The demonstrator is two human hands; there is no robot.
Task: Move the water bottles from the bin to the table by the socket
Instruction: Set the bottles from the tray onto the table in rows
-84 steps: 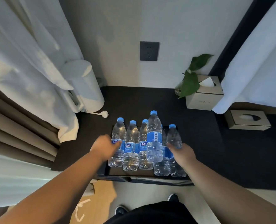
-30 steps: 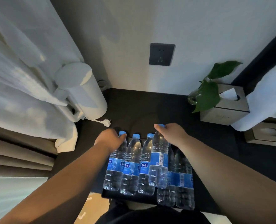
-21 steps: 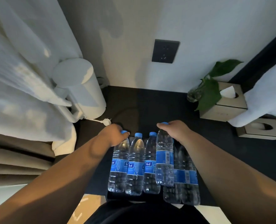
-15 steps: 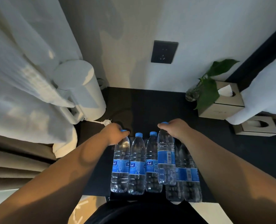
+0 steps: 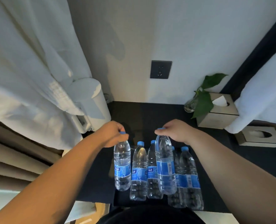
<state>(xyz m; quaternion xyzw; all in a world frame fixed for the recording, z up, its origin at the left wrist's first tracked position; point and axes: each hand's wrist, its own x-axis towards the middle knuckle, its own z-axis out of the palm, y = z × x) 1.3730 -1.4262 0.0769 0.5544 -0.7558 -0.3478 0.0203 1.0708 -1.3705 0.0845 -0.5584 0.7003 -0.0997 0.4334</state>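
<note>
My left hand (image 5: 113, 135) pinches one water bottle (image 5: 122, 165) by its cap, my right hand (image 5: 174, 132) another (image 5: 165, 165), both raised above four bottles (image 5: 138, 172) standing in the dark bin (image 5: 122, 201) below the wall socket (image 5: 160, 69)

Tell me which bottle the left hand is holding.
The leftmost bottle in the row: the left hand grips its blue cap. The right hand pinches a different one, the barcode-facing bottle.

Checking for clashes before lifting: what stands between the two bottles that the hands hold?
Head view: the middle-left bottle and middle-right bottle stand side by side between the left-held bottle and the right-held bottle.
</note>
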